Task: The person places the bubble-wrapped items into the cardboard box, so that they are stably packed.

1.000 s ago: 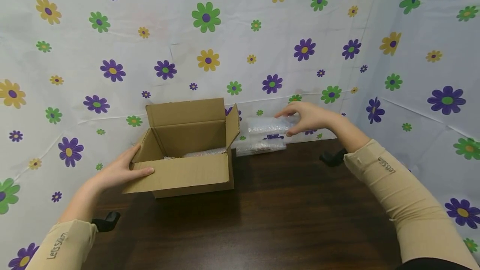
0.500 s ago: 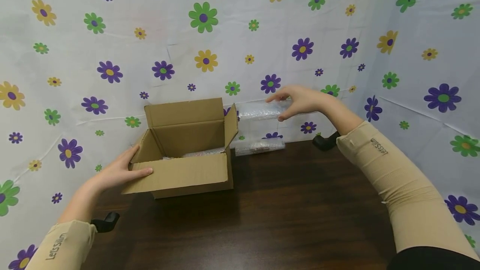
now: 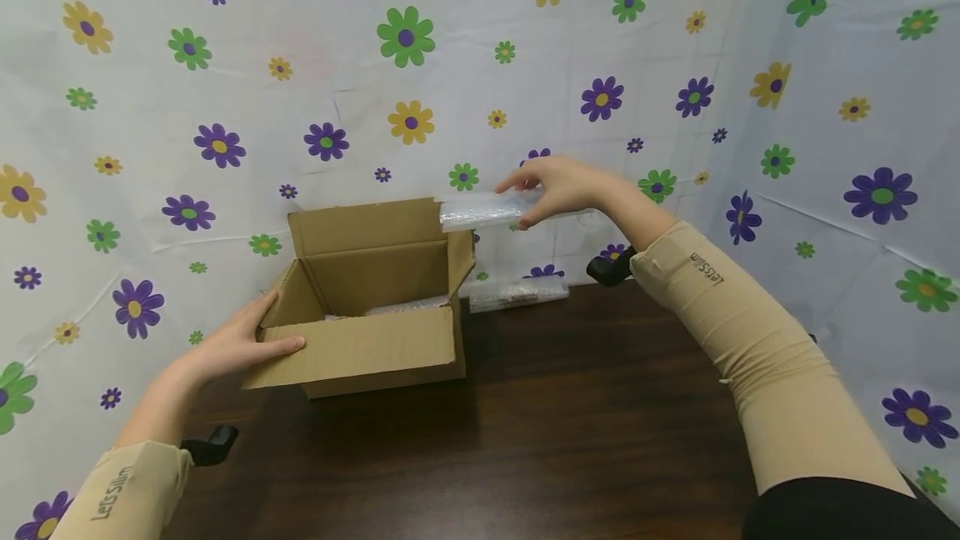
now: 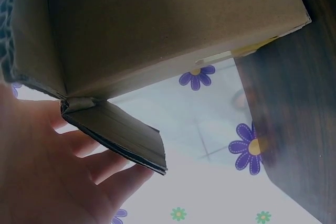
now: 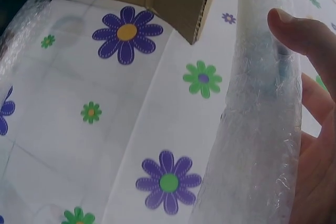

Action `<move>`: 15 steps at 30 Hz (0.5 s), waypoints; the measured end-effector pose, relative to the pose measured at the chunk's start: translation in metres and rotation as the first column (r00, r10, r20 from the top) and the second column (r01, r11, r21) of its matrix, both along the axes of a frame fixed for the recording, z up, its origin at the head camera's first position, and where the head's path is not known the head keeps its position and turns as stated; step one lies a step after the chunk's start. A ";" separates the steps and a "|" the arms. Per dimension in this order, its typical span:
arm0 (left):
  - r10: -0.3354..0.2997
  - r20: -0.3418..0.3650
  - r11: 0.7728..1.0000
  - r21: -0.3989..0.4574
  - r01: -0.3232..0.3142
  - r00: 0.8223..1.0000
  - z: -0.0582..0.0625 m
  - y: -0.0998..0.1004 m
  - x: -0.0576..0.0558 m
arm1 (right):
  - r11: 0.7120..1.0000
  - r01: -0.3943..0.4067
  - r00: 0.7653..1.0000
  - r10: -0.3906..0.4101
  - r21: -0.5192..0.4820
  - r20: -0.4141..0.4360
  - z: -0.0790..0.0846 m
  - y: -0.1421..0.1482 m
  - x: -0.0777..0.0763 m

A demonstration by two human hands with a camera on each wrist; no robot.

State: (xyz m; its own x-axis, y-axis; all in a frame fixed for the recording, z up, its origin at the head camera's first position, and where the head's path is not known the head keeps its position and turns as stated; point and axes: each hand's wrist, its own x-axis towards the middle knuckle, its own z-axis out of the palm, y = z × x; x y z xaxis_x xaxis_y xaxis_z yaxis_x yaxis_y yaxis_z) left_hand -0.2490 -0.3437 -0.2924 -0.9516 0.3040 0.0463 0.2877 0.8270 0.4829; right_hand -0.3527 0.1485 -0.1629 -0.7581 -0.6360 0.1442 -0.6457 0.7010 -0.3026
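Observation:
An open cardboard box [image 3: 367, 352] stands at the back left of the table with its flaps spread. My left hand [image 3: 236, 344] holds its left front corner, thumb on the front flap and fingers at the left side. In the left wrist view those fingers lie against a small side flap [image 4: 123, 132]. Above the box's right flap, my right hand [image 3: 566, 188] grips a flat bubble-wrapped package [image 3: 476, 213] between thumb and fingers. The right wrist view shows its clear wrap [image 5: 257, 124] close up; the contents are blurred. Bubble-wrapped stuff [image 3: 408, 305] shows inside the box.
Another bubble-wrapped package [image 3: 517, 294] lies on the dark wooden table [image 3: 570, 407], right of the box by the wall. A white flower-print sheet [image 3: 465, 15] hangs behind and on the right. The box's right flap [image 3: 460, 261] sticks up.
My right hand has lifted the package and carried it left, from above the other package to over the box's right edge. My left hand keeps its place on the box.

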 end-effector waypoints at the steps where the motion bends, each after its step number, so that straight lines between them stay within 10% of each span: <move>1: 0.000 -0.002 1.000 -0.001 0.000 1.000 0.000 0.000 0.000 | 1.000 -0.004 1.000 0.004 -0.001 0.001 0.000 -0.003 -0.001; 15: 0.003 -0.006 1.000 0.014 -0.003 1.000 -0.002 0.001 0.001 | 0.998 -0.059 0.998 0.059 -0.007 -0.007 0.001 -0.040 -0.014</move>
State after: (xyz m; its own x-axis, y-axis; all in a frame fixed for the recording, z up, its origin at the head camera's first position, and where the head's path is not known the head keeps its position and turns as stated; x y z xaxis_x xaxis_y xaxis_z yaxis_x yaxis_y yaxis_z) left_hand -0.2482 -0.3428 -0.2939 -0.9523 0.3001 0.0557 0.2877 0.8213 0.4926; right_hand -0.3672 0.1081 -0.1618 -0.7185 -0.6783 0.1537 -0.6877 0.6598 -0.3030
